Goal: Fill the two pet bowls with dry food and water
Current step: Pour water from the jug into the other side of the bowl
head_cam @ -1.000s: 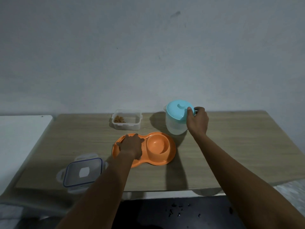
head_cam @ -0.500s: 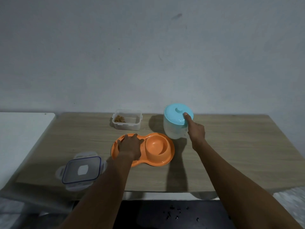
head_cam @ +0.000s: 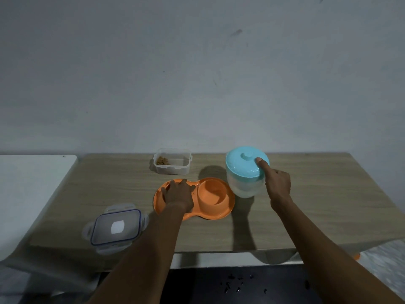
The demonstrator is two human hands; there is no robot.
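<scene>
The desk (head_cam: 317, 194) carries the orange double bowl (head_cam: 215, 199) under the flat, spread left hand (head_cam: 178, 194). Just right, the right hand (head_cam: 277, 185) grips the tilted jug (head_cam: 244, 183), thumb pinning its lid (head_cam: 246, 162). Pour slowly into the empty well. No writing is readable.

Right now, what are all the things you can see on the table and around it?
Orange plastic double pet bowl: 1, orange, middle of the table; its right well looks empty, its left well is covered.
Translucent jug with a light blue lid: 1, right of the bowl, tipped toward it.
Clear plastic food box: 1, open, behind the bowl, a little brown dry food inside.
Clear lid with a blue rim: 1, near the front left edge.
Wooden table: 1, light brown.
White surface: 1, at the left.
Left hand: on the bowl's left well.
Right hand: gripping the jug.
</scene>
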